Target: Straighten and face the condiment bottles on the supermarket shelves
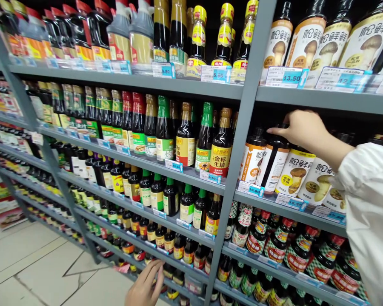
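Note:
In the head view my right hand (301, 129) reaches into the middle shelf on the right, with thumb and fingers closed round the neck of a dark soy sauce bottle (272, 163). That bottle stands slightly tilted in the picture, its side label turned toward me, and my fingers hide its cap. Beside it are an orange-labelled bottle (252, 155) on the left and a yellow-labelled bottle (294, 171) on the right. Low in the view, my left hand (147, 284) hangs before the lower shelves, loosely open with fingers slightly bent and nothing visible in it.
A grey upright post (232, 178) separates the two shelf bays. Above my right hand runs a shelf edge (322, 98) with price tags. Several glass sauce bottles (221, 144) stand left of the post. Pale floor tiles (35, 267) show at lower left.

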A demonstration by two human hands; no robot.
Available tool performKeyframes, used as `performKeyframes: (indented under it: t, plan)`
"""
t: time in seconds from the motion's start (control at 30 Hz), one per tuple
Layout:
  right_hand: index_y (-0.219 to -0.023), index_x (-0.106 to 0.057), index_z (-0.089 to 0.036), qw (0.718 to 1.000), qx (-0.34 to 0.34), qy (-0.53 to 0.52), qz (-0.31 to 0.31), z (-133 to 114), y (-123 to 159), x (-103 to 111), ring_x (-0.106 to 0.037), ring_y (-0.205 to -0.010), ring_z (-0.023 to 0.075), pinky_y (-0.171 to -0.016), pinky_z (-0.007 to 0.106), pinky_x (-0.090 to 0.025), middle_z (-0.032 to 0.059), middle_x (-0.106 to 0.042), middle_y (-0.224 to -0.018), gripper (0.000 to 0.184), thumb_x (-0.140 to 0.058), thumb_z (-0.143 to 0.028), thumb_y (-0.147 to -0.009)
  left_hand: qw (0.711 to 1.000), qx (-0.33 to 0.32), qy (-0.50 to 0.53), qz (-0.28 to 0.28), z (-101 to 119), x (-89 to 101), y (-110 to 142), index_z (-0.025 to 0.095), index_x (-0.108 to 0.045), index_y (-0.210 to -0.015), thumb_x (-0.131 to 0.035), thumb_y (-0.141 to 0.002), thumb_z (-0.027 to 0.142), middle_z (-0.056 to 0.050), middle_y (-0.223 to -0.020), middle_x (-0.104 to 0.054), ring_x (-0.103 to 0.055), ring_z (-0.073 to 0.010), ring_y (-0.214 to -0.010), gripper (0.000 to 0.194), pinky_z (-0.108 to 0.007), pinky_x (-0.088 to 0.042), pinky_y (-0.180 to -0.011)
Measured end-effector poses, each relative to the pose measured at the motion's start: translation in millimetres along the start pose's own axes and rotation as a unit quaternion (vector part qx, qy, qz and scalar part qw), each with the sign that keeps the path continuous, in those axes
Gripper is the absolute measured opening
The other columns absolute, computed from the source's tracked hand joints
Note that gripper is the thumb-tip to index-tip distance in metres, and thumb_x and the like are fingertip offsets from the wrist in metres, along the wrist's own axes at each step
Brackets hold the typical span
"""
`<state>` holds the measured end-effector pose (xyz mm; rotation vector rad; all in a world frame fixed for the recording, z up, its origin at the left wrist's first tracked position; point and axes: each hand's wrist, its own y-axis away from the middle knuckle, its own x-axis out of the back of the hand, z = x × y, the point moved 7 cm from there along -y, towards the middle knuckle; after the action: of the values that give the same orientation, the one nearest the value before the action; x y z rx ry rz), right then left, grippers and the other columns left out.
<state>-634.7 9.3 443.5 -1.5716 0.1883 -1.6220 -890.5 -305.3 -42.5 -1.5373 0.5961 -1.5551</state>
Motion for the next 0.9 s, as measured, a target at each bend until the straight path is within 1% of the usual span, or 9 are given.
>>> performKeyframes:
  t: [0.1, 0.2, 0.27, 0.43, 0.5, 0.57, 0.7, 0.8, 0.9]
  plan:
    - [-0.097, -0.07, -0.015, 0.997, 0.001, -0.046, -0.066, 3, -5, -1, -0.061, -0.079, 0.0251, -0.072, 0.036, -0.046, 0.0102, -0.068, -0.088, 0.042, -0.071, -0.056, -0.089, 1.0, -0.007, -0.01, -0.006, 0, 4.6, 5, 0.019, -0.067, -0.102, -0.049, -0.101, 0.025, -0.004, -0.096, -0.076, -0.075, -0.0126, -0.08, 0.019, -0.013, -0.055, -0.06]
    - [-0.101, -0.07, -0.016, 0.989, -0.002, -0.091, -0.119, 9, -9, -4, -0.056, -0.071, 0.02, -0.068, 0.034, -0.042, 0.0059, -0.068, -0.082, 0.037, -0.072, -0.051, -0.091, 1.0, -0.002, -0.01, -0.014, -2, 9.3, 9, 0.02, -0.066, -0.1, -0.046, -0.102, 0.026, -0.002, -0.094, -0.076, -0.075, -0.0113, -0.077, 0.021, -0.012, -0.054, -0.058]
    - [-0.101, -0.07, -0.018, 0.982, 0.02, -0.124, -0.143, 13, -13, -7, -0.056, -0.072, 0.0185, -0.07, 0.033, -0.041, 0.0036, -0.069, -0.082, 0.03, -0.073, -0.047, -0.092, 1.0, 0.009, -0.009, -0.023, -5, 10.1, 11, 0.021, -0.066, -0.099, -0.047, -0.103, 0.026, -0.001, -0.093, -0.076, -0.074, -0.0097, -0.073, 0.021, -0.011, -0.053, -0.054]
    - [-0.105, -0.072, -0.022, 0.951, 0.12, -0.202, -0.2, 16, -21, -15, -0.06, -0.089, 0.0161, -0.088, 0.03, -0.041, -0.0007, -0.072, -0.1, 0.013, -0.071, -0.028, -0.094, 0.999, 0.018, 0.0, -0.029, -10, 7.8, 12, 0.02, -0.067, -0.1, -0.049, -0.101, 0.025, -0.003, -0.095, -0.075, -0.073, -0.0082, -0.072, 0.018, -0.009, -0.049, -0.05]
    - [-0.108, -0.072, -0.023, 0.95, 0.133, -0.192, -0.209, 16, -22, -17, -0.061, -0.091, 0.0158, -0.089, 0.03, -0.041, -0.001, -0.071, -0.104, 0.014, -0.07, -0.028, -0.095, 0.999, 0.012, -0.003, -0.031, -11, 5.6, 13, 0.02, -0.067, -0.102, -0.049, -0.101, 0.024, -0.003, -0.096, -0.075, -0.073, -0.0093, -0.076, 0.018, -0.009, -0.051, -0.053]
    - [-0.112, -0.071, -0.02, 0.961, 0.115, -0.165, -0.19, 16, -22, -17, -0.061, -0.086, 0.0165, -0.084, 0.031, -0.043, 0.0015, -0.071, -0.102, 0.023, -0.071, -0.036, -0.095, 0.999, 0.012, -0.005, -0.043, -14, 1.9, 13, 0.02, -0.067, -0.103, -0.049, -0.101, 0.024, -0.003, -0.098, -0.075, -0.073, -0.009, -0.076, 0.019, -0.01, -0.051, -0.054]
    - [-0.116, -0.068, -0.008, 0.989, 0.026, -0.086, -0.115, 24, -21, -15, -0.058, -0.074, 0.0191, -0.07, 0.033, -0.043, 0.0084, -0.07, -0.091, 0.065, -0.078, -0.062, -0.081, 0.998, 0.026, -0.017, -0.06, -20, -4.0, 15, 0.021, -0.068, -0.104, -0.05, -0.101, 0.025, -0.002, -0.102, -0.075, -0.074, -0.0092, -0.079, 0.019, -0.01, -0.052, -0.055]
    - [-0.119, -0.068, -0.006, 0.986, 0.022, -0.114, -0.118, 27, -18, -18, -0.058, -0.075, 0.017, -0.071, 0.033, -0.043, 0.0086, -0.07, -0.093, 0.064, -0.079, -0.058, -0.083, 0.998, 0.027, -0.028, -0.046, -23, -4.5, 13, 0.021, -0.069, -0.103, -0.05, -0.101, 0.026, -0.002, -0.101, -0.076, -0.074, -0.0105, -0.08, 0.02, -0.011, -0.053, -0.055]
    - [-0.128, -0.065, -0.005, 0.972, 0.069, -0.174, -0.144, 25, -17, -20, -0.059, -0.079, 0.0134, -0.076, 0.031, -0.044, 0.0075, -0.071, -0.1, 0.054, -0.076, -0.042, -0.09, 0.999, 0.016, -0.03, -0.038, -23, -5.8, 10, 0.02, -0.07, -0.102, -0.05, -0.101, 0.026, -0.003, -0.101, -0.076, -0.075, -0.0119, -0.082, 0.021, -0.012, -0.054, -0.056]
